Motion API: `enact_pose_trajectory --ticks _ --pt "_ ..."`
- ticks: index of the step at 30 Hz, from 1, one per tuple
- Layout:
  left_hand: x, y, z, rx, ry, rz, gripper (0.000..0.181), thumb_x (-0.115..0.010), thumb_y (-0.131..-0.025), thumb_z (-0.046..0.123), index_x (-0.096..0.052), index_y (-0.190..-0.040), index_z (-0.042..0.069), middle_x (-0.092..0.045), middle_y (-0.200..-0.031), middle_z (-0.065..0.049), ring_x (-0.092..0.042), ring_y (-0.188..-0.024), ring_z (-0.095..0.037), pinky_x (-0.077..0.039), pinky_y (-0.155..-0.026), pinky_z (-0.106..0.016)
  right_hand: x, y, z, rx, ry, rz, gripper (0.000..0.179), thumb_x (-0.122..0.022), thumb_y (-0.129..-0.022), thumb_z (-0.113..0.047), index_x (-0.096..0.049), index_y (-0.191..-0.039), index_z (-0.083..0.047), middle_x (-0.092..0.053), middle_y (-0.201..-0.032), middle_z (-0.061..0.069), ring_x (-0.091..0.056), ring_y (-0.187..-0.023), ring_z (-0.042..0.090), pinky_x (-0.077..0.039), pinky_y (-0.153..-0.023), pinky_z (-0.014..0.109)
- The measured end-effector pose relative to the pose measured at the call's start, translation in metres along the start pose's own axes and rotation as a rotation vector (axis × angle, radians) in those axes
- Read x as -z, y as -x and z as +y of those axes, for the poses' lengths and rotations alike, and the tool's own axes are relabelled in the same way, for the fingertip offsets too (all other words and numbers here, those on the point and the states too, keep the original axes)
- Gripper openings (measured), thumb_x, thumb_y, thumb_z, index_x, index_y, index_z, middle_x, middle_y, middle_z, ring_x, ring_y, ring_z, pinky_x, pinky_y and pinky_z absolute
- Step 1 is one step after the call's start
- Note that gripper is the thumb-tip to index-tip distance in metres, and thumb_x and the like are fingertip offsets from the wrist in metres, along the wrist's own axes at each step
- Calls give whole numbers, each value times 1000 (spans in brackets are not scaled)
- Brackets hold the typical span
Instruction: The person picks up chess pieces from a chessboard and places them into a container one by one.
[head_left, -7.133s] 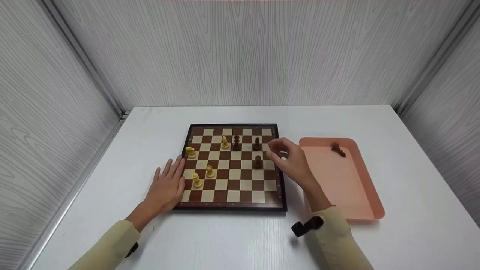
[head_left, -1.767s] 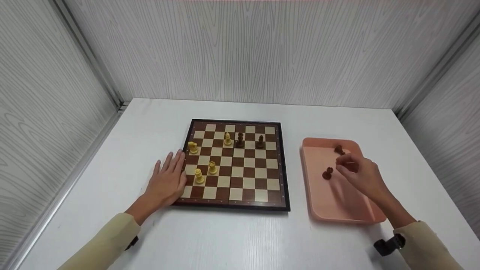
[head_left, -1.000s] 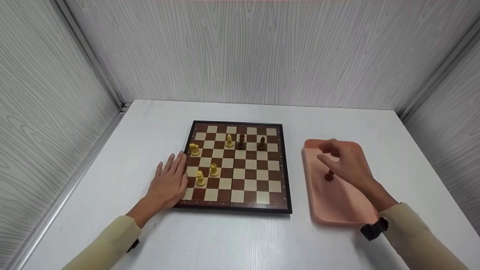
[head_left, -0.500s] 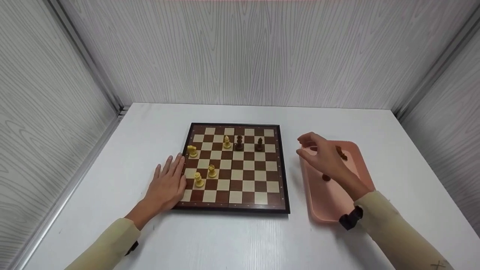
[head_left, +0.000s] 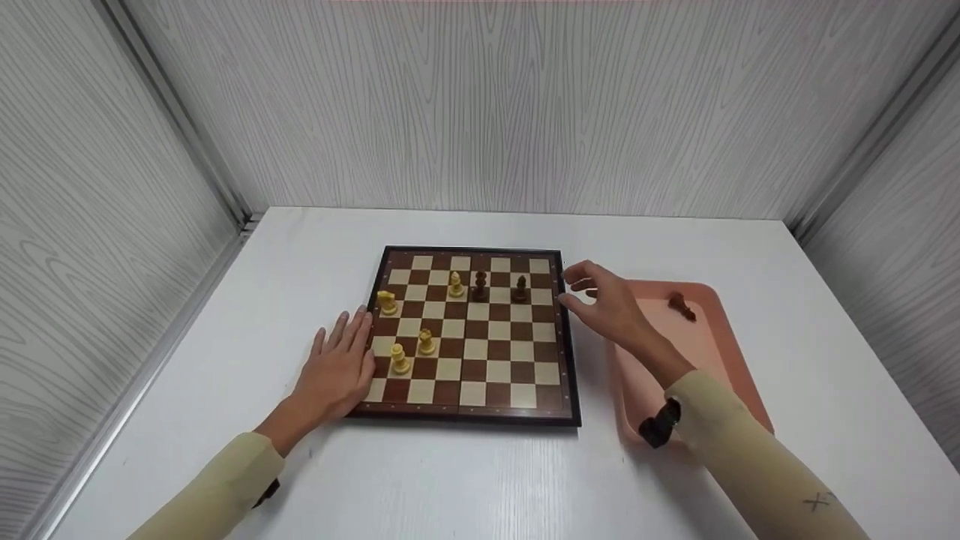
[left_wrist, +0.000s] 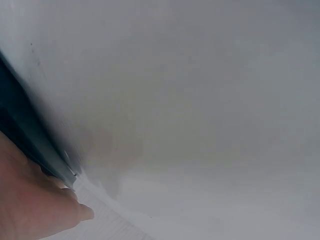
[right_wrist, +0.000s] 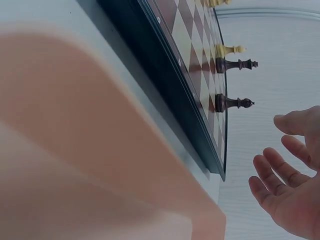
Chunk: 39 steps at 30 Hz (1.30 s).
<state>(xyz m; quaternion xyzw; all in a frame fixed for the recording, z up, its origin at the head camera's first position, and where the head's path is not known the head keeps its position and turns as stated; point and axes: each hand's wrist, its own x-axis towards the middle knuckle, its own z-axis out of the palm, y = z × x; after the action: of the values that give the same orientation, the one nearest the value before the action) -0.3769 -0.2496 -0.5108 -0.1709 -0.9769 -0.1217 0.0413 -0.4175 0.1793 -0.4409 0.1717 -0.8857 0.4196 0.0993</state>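
The right grip point(head_left: 606, 309) holds nothing, its thumb and curved fingers parted moderately wide just beside the chessboard's point(head_left: 499, 372) right edge. Left of it on the board stand a dark bishop point(head_left: 521, 289), the nearest piece, then a dark king point(head_left: 481, 286) and a pale bishop point(head_left: 456, 284). The left grip point(head_left: 336, 371) lies with fingers straight against the board's left edge, covering its near-left corner; a pale knight point(head_left: 387, 302) stands just beyond its fingertips, and two pale pieces point(head_left: 400, 359), too small to name surely, stand to its right. Below and right of the right grip, a pink tray point(head_left: 727, 345) is partly hidden by that forearm and sleeve point(head_left: 750, 457); a dark piece point(head_left: 682, 306) of unclear kind lies on its side there. The left wrist view shows mostly blurred pale surface point(left_wrist: 200, 100), that grip cut off in the corner.
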Motion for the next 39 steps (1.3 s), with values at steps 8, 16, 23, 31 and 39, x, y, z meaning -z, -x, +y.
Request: enact_pose_trajectory --ticks 8,16,23,31,39 --pt "-2 0 0 3 6 -5 61 -29 -110 27 -16 -163 -2 -15 -170 -17 -11 -156 -40 -10 -121 -63 -16 -10 -2 57 -56 -7 31 -72 -95 -5 -62 -124 4 -65 -119 23 -65 -110 41 -51 -96 56" --pt "0 2 -1 9 9 -15 62 -27 -110 28 -16 -162 -3 -14 -170 -18 -10 -156 -40 -9 -121 -63 -35 -22 -6 68 -52 -25 31 -71 -96 -6 -62 -123 6 -66 -117 25 -67 -106 38 -54 -88 51" --pt "-1 0 0 10 9 -13 61 -30 -110 28 -17 -162 -2 -16 -170 -16 -12 -156 -39 -10 -121 -63 -47 -27 -6 33 -24 -28 33 -70 -96 -4 -60 -127 3 -65 -119 23 -65 -114 39 -52 -96 50" --pt "-2 -1 2 6 -6 -12 62 -30 -110 29 -17 -163 -1 -16 -170 -15 -11 -156 -38 -11 -122 -62 -55 -33 -6 -43 -46 -35 34 -66 -97 -1 -59 -130 3 -64 -125 21 -62 -119 36 -51 -99 49" --pt "-1 0 0 12 1 5 62 -31 -110 28 -18 -162 -2 -17 -170 -16 -12 -156 -39 -11 -122 -62 -65 -40 -6 -52 -26 -50 29 -64 -99 -1 -60 -126 7 -66 -121 22 -64 -116 35 -52 -97 50"
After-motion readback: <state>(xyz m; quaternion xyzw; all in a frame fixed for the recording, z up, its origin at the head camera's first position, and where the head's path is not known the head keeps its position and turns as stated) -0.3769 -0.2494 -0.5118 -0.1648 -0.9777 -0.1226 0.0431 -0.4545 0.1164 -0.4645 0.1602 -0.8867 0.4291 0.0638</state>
